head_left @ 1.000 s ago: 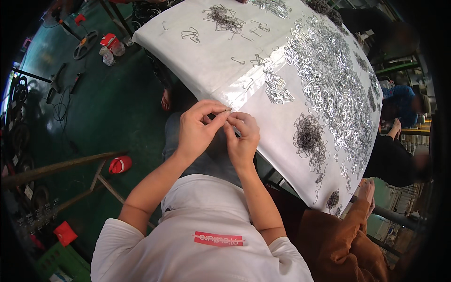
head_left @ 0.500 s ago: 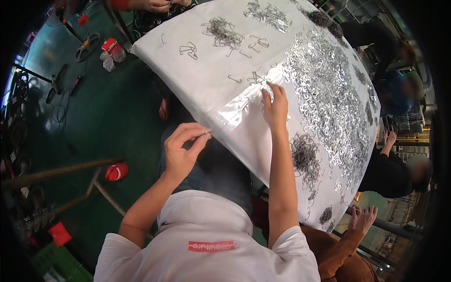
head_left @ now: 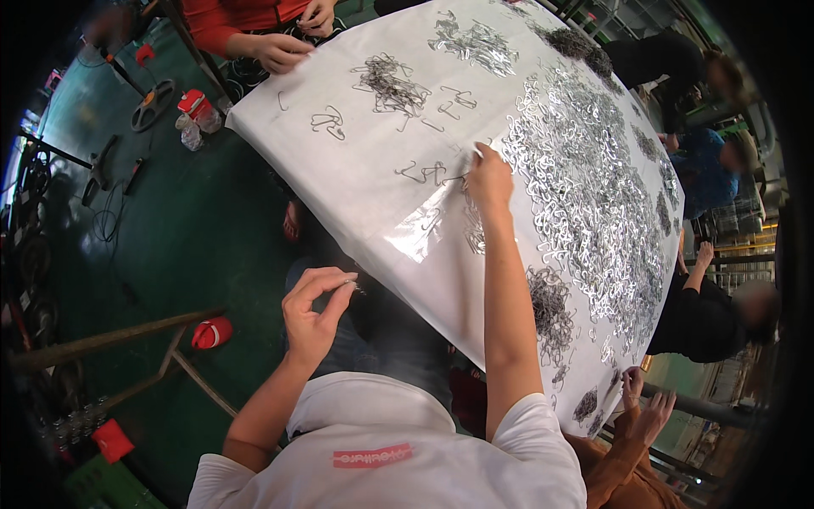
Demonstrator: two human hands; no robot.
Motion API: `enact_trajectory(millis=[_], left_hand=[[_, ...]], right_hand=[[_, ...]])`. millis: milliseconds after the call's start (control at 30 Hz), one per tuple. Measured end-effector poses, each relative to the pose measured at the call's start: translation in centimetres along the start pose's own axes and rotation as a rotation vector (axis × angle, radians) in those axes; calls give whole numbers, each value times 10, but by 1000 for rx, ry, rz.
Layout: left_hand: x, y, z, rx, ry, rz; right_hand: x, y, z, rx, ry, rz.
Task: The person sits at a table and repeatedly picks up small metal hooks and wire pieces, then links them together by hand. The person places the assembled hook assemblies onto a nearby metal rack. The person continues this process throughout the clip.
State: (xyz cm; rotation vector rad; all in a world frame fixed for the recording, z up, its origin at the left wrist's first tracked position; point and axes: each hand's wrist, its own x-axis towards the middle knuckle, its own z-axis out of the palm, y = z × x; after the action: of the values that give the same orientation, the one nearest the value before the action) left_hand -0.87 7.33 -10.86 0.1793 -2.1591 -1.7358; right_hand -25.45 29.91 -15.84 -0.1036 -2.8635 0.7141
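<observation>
My left hand (head_left: 312, 318) is held off the table's near edge, thumb and fingertips pinched together on a small metal piece (head_left: 359, 289). Its exact shape is too small to make out. Over the white-covered table (head_left: 356, 199) my right hand (head_left: 490, 180) reaches out with its fingers closed and pointing down; what they hold, if anything, is hidden. Several loose bent wire hooks (head_left: 434, 173) lie just left of it. A small heap of hooks (head_left: 475, 231) sits beside my right wrist, and a wide spread of shiny S-shaped hooks (head_left: 585, 187) begins to its right.
Darker piles of hooks (head_left: 390, 85) lie farther off, another pile (head_left: 549, 305) right of my forearm. A person in red (head_left: 275, 53) sits at the far left corner; other people line the right side. Red-lidded jars (head_left: 197, 109) stand on the green floor.
My right hand has shifted slightly up and left, its fingers closing. My left hand has drawn back toward me, still pinching the small metal piece. The person in red has come further into view.
</observation>
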Motion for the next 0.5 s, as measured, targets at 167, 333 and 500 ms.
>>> enact_trajectory(millis=[167,333,500], left_hand=[[-1,-1,-3,-27,-10,-44],[-2,-1,-7,10,-7,-22],[-5,-1,-3,-37,-25,-49]], right_hand=[[41,42,-8,-50,-21,-105],[81,61,-11,-307,-289,-155],[55,63,-23,-466,-327,-148]])
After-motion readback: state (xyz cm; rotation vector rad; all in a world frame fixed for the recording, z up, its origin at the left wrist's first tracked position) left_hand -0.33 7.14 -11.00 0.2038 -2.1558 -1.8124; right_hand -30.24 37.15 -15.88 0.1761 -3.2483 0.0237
